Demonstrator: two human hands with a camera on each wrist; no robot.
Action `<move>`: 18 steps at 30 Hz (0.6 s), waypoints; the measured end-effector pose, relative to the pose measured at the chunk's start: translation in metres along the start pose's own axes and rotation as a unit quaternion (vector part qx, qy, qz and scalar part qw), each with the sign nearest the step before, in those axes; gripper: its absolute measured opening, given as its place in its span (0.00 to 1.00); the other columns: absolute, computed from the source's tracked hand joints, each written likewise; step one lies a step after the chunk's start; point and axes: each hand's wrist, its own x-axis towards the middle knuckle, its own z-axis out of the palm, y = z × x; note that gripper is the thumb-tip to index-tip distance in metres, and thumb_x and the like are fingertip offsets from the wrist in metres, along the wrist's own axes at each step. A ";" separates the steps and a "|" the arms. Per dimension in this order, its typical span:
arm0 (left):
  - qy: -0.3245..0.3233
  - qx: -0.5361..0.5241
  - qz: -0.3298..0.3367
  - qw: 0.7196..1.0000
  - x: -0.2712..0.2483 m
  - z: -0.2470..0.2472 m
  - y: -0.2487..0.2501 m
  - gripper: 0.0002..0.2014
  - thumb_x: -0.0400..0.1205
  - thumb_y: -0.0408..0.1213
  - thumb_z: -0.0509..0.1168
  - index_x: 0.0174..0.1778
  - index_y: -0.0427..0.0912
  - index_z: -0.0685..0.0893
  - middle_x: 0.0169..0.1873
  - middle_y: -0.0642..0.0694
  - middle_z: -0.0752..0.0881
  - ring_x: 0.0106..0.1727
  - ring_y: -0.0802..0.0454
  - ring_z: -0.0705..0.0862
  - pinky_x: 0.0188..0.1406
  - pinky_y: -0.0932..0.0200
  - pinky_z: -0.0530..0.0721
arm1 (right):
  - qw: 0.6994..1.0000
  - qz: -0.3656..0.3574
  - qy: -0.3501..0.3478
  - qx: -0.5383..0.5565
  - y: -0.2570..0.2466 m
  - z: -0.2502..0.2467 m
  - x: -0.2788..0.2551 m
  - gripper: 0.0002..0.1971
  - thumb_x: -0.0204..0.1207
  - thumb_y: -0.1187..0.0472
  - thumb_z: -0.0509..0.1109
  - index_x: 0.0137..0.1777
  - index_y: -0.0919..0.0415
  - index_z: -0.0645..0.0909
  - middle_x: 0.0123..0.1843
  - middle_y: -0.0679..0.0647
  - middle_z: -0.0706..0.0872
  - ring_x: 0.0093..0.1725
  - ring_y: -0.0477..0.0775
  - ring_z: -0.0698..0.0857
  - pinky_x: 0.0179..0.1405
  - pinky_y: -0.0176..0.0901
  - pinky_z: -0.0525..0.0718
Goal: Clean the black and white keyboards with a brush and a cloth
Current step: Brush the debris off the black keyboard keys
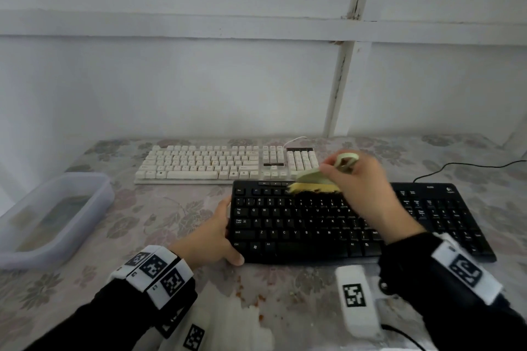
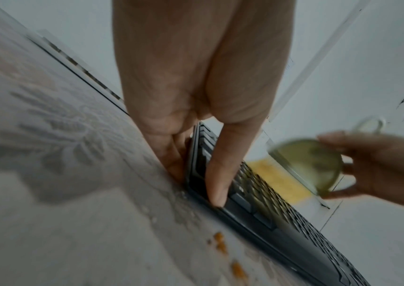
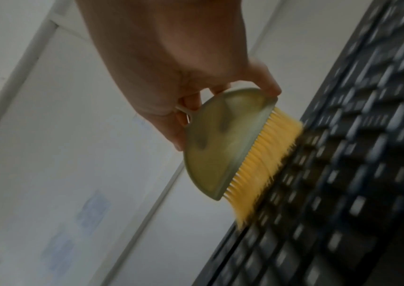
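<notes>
At a table (image 1: pixel 171 208) covered in a floral cloth, a person's right hand (image 1: pixel 368 188) grips a pale green brush (image 1: pixel 313 177) by its half-round body, fingers curled over the looped handle, and sets its yellow bristles (image 1: pixel 313 187) on the top key rows of the black keyboard (image 1: pixel 299 225). The left hand (image 1: pixel 214 234) clasps that keyboard's left end, thumb lying along the near corner, fingers wrapped at the edge.

The head view alone takes in the white keyboard (image 1: pixel 216 164), lying just behind the black one and untouched, with its cable trailing toward the wall. It also shows a translucent plastic tub (image 1: pixel 57 208) at the table's left, holding something flat and dark that is too dim to identify (possibly liquid, though this cannot be told). A white cloth (image 1: pixel 239 322) lies crumpled at the near edge between the 2 sleeves.

The left wrist view shows what the head view hides: the left hand's fingers tucked down between the keyboard's edge and the table, and orange crumbs (image 2: pixel 220 243) scattered close along the front edge. The right wrist view, blurred across the keys, shows the bristle tips bent against the keycaps, and the brush body pinched between thumb and fingers
</notes>
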 end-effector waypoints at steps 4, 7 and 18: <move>0.001 0.002 -0.007 1.000 -0.001 0.000 0.002 0.64 0.57 0.22 0.76 0.79 0.64 0.45 0.63 0.50 0.81 0.65 0.47 0.80 0.68 0.42 0.78 | 0.997 0.004 0.071 0.019 0.009 -0.028 0.005 0.06 0.76 0.63 0.72 0.38 0.56 0.84 0.38 0.56 0.87 0.40 0.54 0.83 0.45 0.47 0.81; 0.006 0.010 -0.012 1.000 -0.001 0.000 0.003 0.63 0.60 0.19 0.75 0.79 0.65 0.45 0.62 0.49 0.82 0.65 0.47 0.81 0.69 0.42 0.78 | 0.996 -0.020 0.054 0.067 -0.007 -0.016 0.001 0.05 0.76 0.63 0.72 0.39 0.55 0.84 0.39 0.52 0.87 0.40 0.49 0.83 0.44 0.40 0.80; 0.006 -0.013 -0.007 1.000 0.000 0.001 0.001 0.64 0.54 0.24 0.76 0.77 0.69 0.46 0.63 0.50 0.82 0.66 0.47 0.80 0.70 0.42 0.77 | 0.999 0.031 0.029 -0.013 0.014 -0.022 0.003 0.05 0.78 0.59 0.70 0.41 0.57 0.83 0.32 0.52 0.83 0.29 0.48 0.75 0.25 0.35 0.73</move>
